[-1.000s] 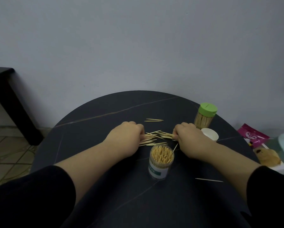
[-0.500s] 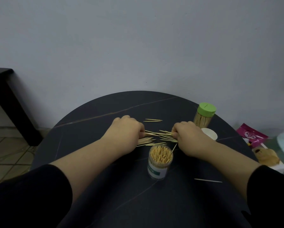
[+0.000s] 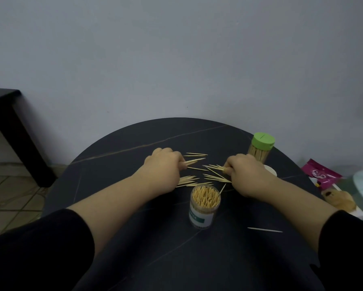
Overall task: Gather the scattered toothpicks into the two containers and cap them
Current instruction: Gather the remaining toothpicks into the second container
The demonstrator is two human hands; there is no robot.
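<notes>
1. Wooden toothpick bundle (image 3: 194, 161) pinched in the grip of the left hand (image 3: 161, 173), fingers curled round the near ends, tips pointing right.
2. Grip of the right hand (image 3: 248, 175) likewise closed, fingers curled on a few gathered toothpicks (image 3: 217, 168), tips pointing left; exact count impossible to tell.
3. Between the two hands, scattered toothpicks (image 3: 189, 181) flat on the worktop (image 3: 176, 259): one fan beside the left hand, another just near of the right hand's fingers, and a far pair (image 3: 196, 154) beyond the left bundle.
4. Just near of that scatter, open container (image 3: 204, 206): clear, upright, uncapped, packed with toothpicks standing on end, with a white and green label on its wall. Single slanted toothpick (image 3: 222, 188) by its far right rim.
5. Lone toothpick (image 3: 264, 229) flat at the near right, well apart from the rest.
6. Far right, beyond the right hand: capped container (image 3: 260, 149), upright, full, closed with a green cap.
7. White round cap (image 3: 271, 171), partly hidden behind the right hand, just near of the capped container.
8. Black sleeves (image 3: 39, 248) on both forearms at the near edge.
9. Dark, round worktop with thin pale veins, set against a grey wall (image 3: 176, 59).
10. Black side table (image 3: 8, 114) at far left.
11. Off the worktop's right edge, a pink packet (image 3: 321, 175) and, nearer, a brown object (image 3: 340, 199) of unclear kind.
</notes>
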